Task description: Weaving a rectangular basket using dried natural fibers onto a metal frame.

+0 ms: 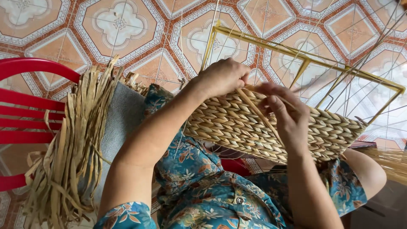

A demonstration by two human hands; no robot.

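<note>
- On the lap, a half-woven basket (pixel 271 127) of plaited straw-coloured fibre is held tilted, its woven wall turned up toward the camera so the working edge is within reach of both hands.
- Left hand (pixel 222 76) is curled over the top edge of the weave, fingers pressed together and bent down behind it; the piece appears to be steadied this way. What, if anything, is pinched under the fingers cannot be told.
- Right hand (pixel 286 112) is laid on the woven wall, thumb and forefinger pinching a thin pale fibre strand (pixel 258 114) that runs slantwise across the weave; the other fingers are folded loosely.
- Yellow wire frame (pixel 305 55) sticks out above the woven part, bare and unwoven, with thin upright strands (pixel 352 85) fanned across it; the weave is carried by this frame.
- Bundle of dried flat leaves (pixel 72 148) is draped over a grey cushion (pixel 123 118) on a red chair (pixel 29 101) at the left side, kept near the left arm, probably as a supply of material.
- Blue floral clothing (pixel 203 186) covers the lap beneath the basket.
- Patterned orange and white floor tiles (pixel 114 25) are seen behind everything.
- No packages, labels or signs are visible anywhere in view.
</note>
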